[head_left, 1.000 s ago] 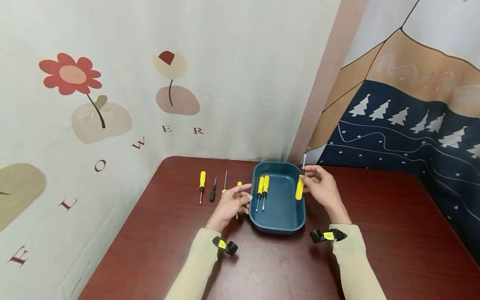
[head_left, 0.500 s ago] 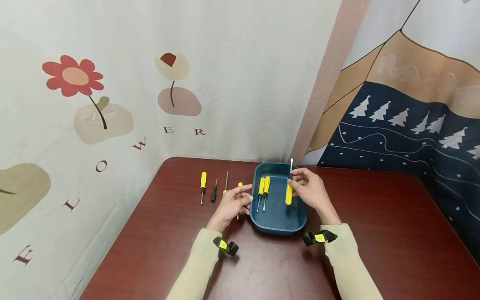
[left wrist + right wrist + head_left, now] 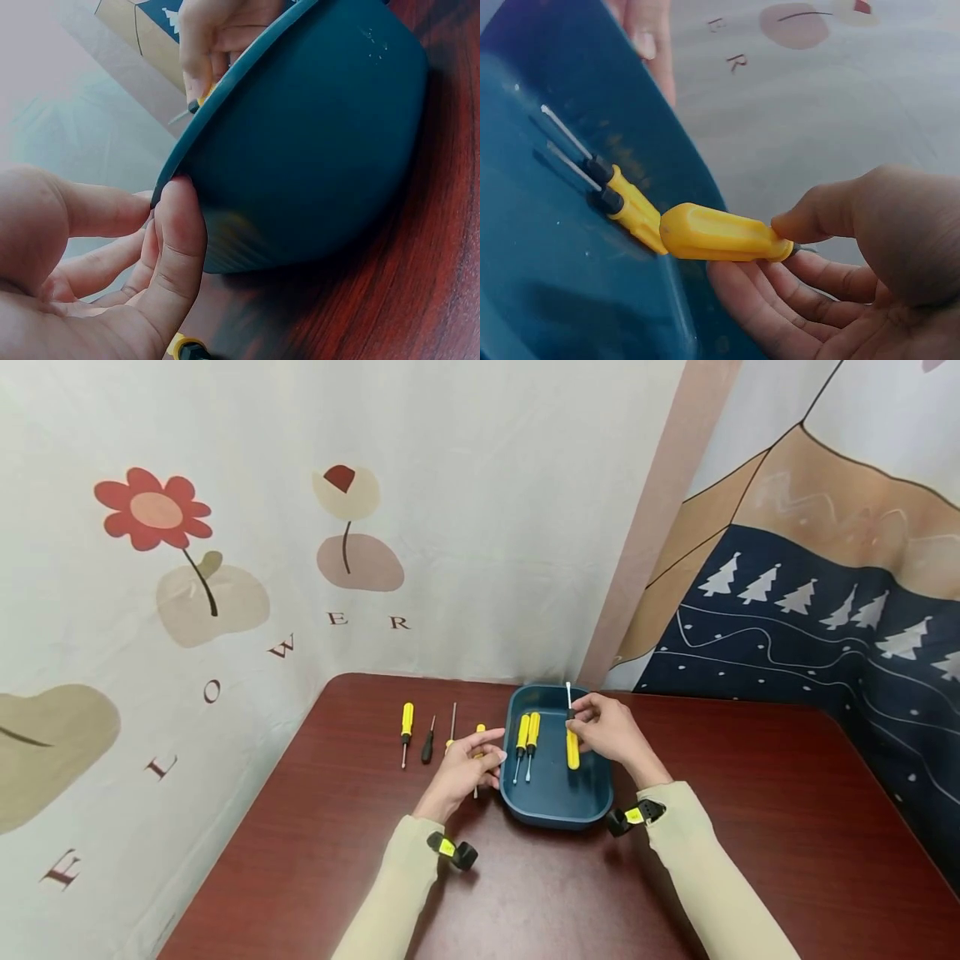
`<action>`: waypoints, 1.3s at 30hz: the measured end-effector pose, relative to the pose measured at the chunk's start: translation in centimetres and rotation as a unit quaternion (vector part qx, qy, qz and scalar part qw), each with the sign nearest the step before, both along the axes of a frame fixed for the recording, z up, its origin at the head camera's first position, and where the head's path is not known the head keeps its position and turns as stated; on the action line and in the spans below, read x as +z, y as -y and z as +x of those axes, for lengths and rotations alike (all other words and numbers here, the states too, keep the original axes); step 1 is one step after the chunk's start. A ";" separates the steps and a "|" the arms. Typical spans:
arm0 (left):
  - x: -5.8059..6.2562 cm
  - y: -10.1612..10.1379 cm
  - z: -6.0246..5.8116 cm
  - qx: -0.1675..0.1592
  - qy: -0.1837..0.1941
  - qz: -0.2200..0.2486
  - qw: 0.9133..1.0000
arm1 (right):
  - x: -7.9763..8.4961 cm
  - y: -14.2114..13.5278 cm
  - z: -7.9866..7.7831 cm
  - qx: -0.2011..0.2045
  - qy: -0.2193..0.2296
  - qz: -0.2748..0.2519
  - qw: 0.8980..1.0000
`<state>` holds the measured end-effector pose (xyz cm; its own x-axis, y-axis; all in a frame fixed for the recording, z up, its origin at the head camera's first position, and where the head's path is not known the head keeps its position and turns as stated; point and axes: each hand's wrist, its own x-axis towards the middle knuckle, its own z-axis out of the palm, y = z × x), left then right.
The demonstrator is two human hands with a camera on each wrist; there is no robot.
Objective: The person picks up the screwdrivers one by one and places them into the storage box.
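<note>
My right hand [image 3: 611, 731] pinches a yellow-handled screwdriver [image 3: 573, 750] above the blue plastic box [image 3: 555, 818], its metal tip pointing to the back. In the right wrist view the thumb and fingers hold the yellow handle [image 3: 720, 234] near its neck. Two more yellow screwdrivers [image 3: 532, 731] lie side by side in the left part of the box, tips toward me. At the box's left wall is my left hand [image 3: 461, 770]. The left wrist view shows its thumb and fingers [image 3: 180, 232] pinching the rim [image 3: 217, 97].
Left of the box on the brown table [image 3: 337, 827] lie a yellow screwdriver [image 3: 407, 722], a small black screwdriver [image 3: 427, 747] and two more partly hidden by my left hand. A printed curtain [image 3: 480, 527] hangs behind the table.
My right hand has moved left with the screwdriver, from above the box's right edge to above its inside. My left hand has stayed at the rim.
</note>
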<state>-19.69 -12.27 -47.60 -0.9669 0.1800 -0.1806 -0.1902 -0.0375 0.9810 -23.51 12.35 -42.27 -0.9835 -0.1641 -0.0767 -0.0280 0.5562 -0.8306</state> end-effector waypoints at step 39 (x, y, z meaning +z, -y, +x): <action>0.2 0.1 -0.1 -0.004 0.007 -0.010 1.000 | -1.3 3.6 -3.7 0.043 0.174 0.105 0.978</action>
<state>-19.81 -12.41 -47.35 -0.9628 0.1842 -0.1975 -0.2038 -0.0156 0.9789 -27.21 8.75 -43.58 -0.8751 -0.1901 -0.4450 0.1812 0.7239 -0.6657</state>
